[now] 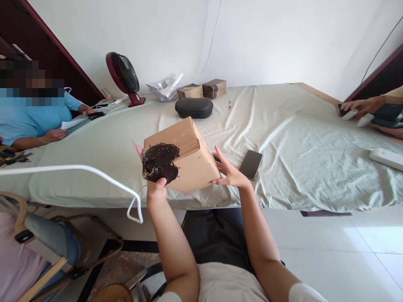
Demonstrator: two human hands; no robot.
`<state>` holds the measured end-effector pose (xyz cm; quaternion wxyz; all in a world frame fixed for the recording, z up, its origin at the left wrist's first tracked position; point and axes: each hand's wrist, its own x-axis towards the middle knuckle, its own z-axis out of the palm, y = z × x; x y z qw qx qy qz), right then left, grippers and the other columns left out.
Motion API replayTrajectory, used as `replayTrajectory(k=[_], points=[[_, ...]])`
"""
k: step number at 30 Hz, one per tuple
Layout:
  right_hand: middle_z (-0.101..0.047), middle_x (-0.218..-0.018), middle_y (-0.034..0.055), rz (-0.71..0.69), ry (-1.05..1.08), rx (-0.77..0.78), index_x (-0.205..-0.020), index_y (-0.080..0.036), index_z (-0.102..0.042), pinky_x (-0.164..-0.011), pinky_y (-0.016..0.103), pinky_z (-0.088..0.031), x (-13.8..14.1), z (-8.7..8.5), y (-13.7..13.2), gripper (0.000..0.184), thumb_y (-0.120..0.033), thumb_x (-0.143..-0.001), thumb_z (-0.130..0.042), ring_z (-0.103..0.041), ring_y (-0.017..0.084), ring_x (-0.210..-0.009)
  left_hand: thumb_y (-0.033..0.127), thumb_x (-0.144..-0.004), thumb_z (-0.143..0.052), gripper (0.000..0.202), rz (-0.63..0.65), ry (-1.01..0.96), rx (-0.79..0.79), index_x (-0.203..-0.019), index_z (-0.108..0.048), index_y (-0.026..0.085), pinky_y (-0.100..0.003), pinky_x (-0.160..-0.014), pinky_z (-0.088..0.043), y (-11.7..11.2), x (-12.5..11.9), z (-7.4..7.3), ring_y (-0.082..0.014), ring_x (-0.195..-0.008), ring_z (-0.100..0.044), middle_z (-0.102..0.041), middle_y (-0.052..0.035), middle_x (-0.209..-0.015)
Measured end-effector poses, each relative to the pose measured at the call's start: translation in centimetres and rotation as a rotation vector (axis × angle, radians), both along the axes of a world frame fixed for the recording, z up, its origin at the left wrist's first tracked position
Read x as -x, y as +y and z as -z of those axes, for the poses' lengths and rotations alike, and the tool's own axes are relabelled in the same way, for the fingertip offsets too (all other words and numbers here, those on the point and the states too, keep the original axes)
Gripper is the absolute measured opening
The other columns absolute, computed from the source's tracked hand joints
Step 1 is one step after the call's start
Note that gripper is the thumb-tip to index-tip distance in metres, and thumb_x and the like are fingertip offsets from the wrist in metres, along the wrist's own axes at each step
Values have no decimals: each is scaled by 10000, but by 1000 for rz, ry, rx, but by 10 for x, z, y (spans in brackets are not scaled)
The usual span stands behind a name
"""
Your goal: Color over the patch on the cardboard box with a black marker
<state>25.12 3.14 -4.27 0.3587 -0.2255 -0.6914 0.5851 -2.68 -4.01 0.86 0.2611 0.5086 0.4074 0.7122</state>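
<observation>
A brown cardboard box [195, 170] is tilted in the air above the near edge of the table. Black scribbled marks [162, 161] cover its left end. My left hand [156, 188] grips the box's lower left corner, thumb on the dark patch and a fingertip showing past the far side. My right hand [228, 170] supports the right side, fingers and thumb spread around its edge. A small dark item shows by the right fingers; I cannot make out what it is. A black smartphone [251, 164] lies on the cloth just right of my right hand.
A black hard case [194, 108], two smaller marked boxes [214, 88], a plastic basket [163, 91] and a red fan [124, 77] stand at the back. A person in blue [34, 121] sits left; another person's hands [365, 107] are at right. A white cable [78, 167] crosses the left.
</observation>
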Motion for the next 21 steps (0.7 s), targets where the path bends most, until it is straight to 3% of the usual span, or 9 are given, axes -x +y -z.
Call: replayTrajectory(k=[2,4,7,11,13,16,21], points=[[-182,-1829,150,-26,-51,25,-1756,-437,-19,-1259,612,-421,-1,7,4,1389,-453,-749,-975,-440,381,-1598,801,-634,-820,1386,-16,43,10,-1752,-99,412,-553,-1334,-367,3,2,3,-394,-1645,-363,-371,-61,-1765],[-213,-1836,136,41,-110,33,-1750,-425,-184,-1258,629,-418,-4,15,9,1236,-481,-780,-947,-420,386,-1614,767,-655,-845,1414,-48,120,15,-1756,-40,392,-533,-1356,-314,7,4,4,-381,-1671,-309,-292,-78,-1801],[-410,-1755,149,309,-135,9,-1662,-327,-458,-1225,592,-467,-8,26,17,875,-519,-891,-825,-490,363,-1566,657,-683,-915,1423,-103,206,44,-1760,-39,345,-477,-1367,-270,12,6,7,-355,-1702,-231,-142,-132,-1839],[-679,-1504,144,610,-374,-108,-1524,-237,-612,-1143,508,-517,0,35,24,577,-352,-962,-680,-598,317,-1418,549,-687,-967,1427,-85,224,113,-1762,-53,335,-476,-1363,-274,18,11,18,-347,-1701,-235,-106,-170,-1839],[-697,-1468,137,723,-566,-159,-1481,-221,-644,-1173,512,-458,12,38,24,526,-250,-956,-626,-562,326,-1397,523,-693,-976,1424,-30,221,121,-1761,-48,360,-479,-1374,-244,21,15,26,-337,-1707,-217,-107,-143,-1849],[-672,-1457,195,841,-716,-144,-1468,-166,-641,-1189,579,-336,33,42,20,524,-138,-958,-523,-483,382,-1397,487,-703,-986,1406,62,221,119,-1754,-54,417,-463,-1382,-233,23,20,34,-315,-1710,-215,-106,-81,-1860],[-665,-1388,232,897,-860,-109,-1330,-149,-719,-1148,592,-271,48,41,11,467,-71,-986,-413,-490,405,-1368,503,-730,-971,1364,111,257,109,-1746,-62,458,-494,-1373,-274,25,21,38,-320,-1695,-264,-178,-55,-1847]])
